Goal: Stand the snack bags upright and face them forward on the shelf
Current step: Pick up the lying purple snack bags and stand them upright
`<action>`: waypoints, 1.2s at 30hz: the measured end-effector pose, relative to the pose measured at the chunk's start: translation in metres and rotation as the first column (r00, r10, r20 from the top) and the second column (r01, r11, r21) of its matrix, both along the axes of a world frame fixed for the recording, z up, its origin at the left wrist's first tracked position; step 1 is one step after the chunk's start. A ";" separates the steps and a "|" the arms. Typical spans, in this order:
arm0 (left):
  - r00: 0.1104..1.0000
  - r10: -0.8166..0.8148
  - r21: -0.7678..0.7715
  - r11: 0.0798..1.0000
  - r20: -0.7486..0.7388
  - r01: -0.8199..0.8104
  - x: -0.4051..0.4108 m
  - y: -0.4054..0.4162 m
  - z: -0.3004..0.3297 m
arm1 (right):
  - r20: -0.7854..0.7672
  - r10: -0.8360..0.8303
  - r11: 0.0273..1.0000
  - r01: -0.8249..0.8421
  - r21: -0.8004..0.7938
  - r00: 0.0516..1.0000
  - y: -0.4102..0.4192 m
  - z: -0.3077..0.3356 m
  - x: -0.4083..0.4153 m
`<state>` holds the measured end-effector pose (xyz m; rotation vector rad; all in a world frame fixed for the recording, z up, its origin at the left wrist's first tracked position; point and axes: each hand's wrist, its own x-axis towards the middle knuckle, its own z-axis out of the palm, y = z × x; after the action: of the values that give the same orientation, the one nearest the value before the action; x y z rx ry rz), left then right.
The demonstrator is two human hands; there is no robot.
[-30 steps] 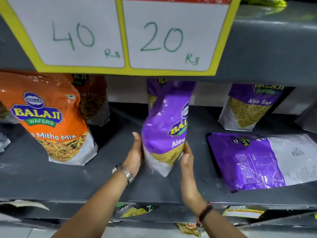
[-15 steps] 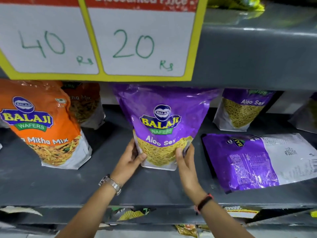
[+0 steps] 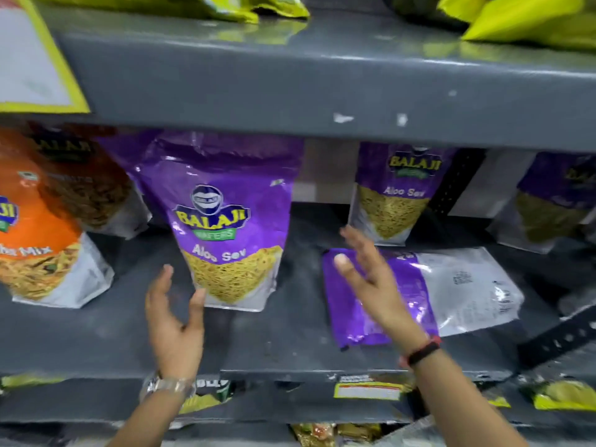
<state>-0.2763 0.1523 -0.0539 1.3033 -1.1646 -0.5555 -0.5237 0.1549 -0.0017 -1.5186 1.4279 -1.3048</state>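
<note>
Purple snack bag [image 3: 230, 221] stands upright on the grey shelf [image 3: 96, 333], front label facing out, "Aloo Sev" readable. Use it as the landmark.

Left hand [image 3: 175, 317] just below and left of the standing bag, palm open, fingers spread, thumb tip touching or almost touching the bag's lower left corner; not gripping it. Silver watch [image 3: 164, 387] on that wrist.

Right hand [image 3: 374, 279] to the right of the standing bag, clear of it, fingers spread and empty, motion-blurred. It hovers over the near end of a flat purple bag [image 3: 451, 291] lying on its face, back print up, right of the landmark; contact with it cannot be told. Red-black band [image 3: 422, 351] on that wrist.

Behind and right of the landmark: another upright purple bag [image 3: 396, 195], front forward. Further right, a fourth purple bag [image 3: 554, 201], upright, blurred.

Left of the landmark: orange bag [image 3: 38, 246] upright, front out, cut off by the frame edge; a second orange bag [image 3: 93, 185] behind it.

Above the landmark: upper shelf edge [image 3: 322, 85], yellow-green bags [image 3: 529, 21] on top, yellow-bordered price card [image 3: 32, 59] at its left.
</note>
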 end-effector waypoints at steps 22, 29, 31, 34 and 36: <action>0.248 -0.116 0.096 0.704 -0.962 0.704 -0.222 0.033 -0.036 | -0.299 -0.199 0.748 0.342 0.568 0.933 -0.006 -0.022 -0.220; 0.432 -0.108 0.258 0.666 -0.895 0.700 -0.248 0.019 -0.024 | -0.201 -0.014 0.698 0.154 0.700 0.979 -0.001 -0.011 -0.226; 0.425 -0.126 0.235 0.678 -0.897 0.696 -0.243 0.018 -0.023 | -0.201 0.006 0.742 0.131 0.657 0.980 0.009 -0.001 -0.218; 0.411 -0.206 0.166 0.690 -0.888 0.704 -0.232 0.016 -0.016 | -0.091 -0.038 0.840 0.082 0.536 0.995 0.029 0.003 -0.201; 0.433 -0.314 0.102 0.701 -0.845 0.706 -0.222 0.010 -0.005 | -0.011 -0.076 0.892 0.073 0.447 0.997 0.039 -0.002 -0.189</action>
<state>-0.4985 0.1618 -0.0592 0.8120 -0.6520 -1.7914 -0.7125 0.1934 -0.0033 -1.1576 1.6577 -0.9321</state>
